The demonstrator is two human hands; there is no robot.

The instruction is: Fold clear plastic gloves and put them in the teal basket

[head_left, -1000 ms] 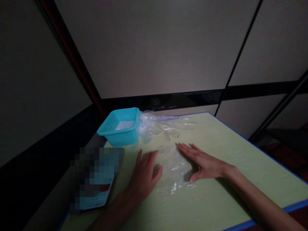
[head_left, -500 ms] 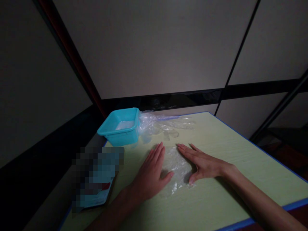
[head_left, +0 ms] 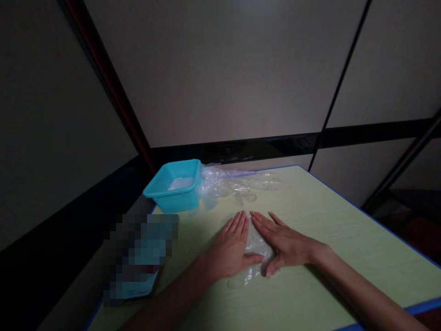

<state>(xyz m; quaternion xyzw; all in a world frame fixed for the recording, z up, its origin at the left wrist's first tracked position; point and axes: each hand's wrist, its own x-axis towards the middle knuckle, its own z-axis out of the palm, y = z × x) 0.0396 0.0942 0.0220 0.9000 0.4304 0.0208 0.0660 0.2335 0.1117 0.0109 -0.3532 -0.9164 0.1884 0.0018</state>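
Pale green surface, dim light: clear plastic lies mid-surface, well inside the blue edges, left hand and right hand flat over it, thumbs spread, neither pinching; even palm pressure and strokes toward the side edges should limit creasing

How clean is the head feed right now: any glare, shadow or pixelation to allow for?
In the head view, light is dim, darkest at left; same view, glints streak the clear plastic between left hand and right hand; same view, shadow edges the right forearm; same view, the item at lower left is pixelated, details unreadable.
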